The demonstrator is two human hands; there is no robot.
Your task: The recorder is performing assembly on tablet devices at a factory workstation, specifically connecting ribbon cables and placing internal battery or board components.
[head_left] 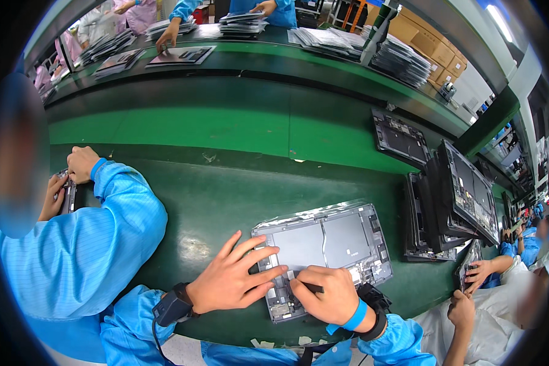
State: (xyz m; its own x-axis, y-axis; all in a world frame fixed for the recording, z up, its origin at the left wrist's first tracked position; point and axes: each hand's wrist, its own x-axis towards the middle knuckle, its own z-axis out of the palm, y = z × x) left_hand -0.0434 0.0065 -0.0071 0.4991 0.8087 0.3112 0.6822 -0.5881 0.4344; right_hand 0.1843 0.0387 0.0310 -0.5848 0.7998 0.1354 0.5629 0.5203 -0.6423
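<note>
Grey flat-panelled opened tablet (341, 244), circuitry (361, 267) along edges, clear film (323, 212) at far side, lies on green table (210, 189), left hand (235, 277) splayed over its left edge, right hand (326, 294) curled above, can't tell if gripping.

— Legible lettering, numbers or signs?
— None; too small or blurred throughout.
— On the opened tablet (299, 244)?
— Small pale mark (349, 251), unreadable.
— On the brown cartons (440, 51)?
— Likewise nothing to be made out.
</note>
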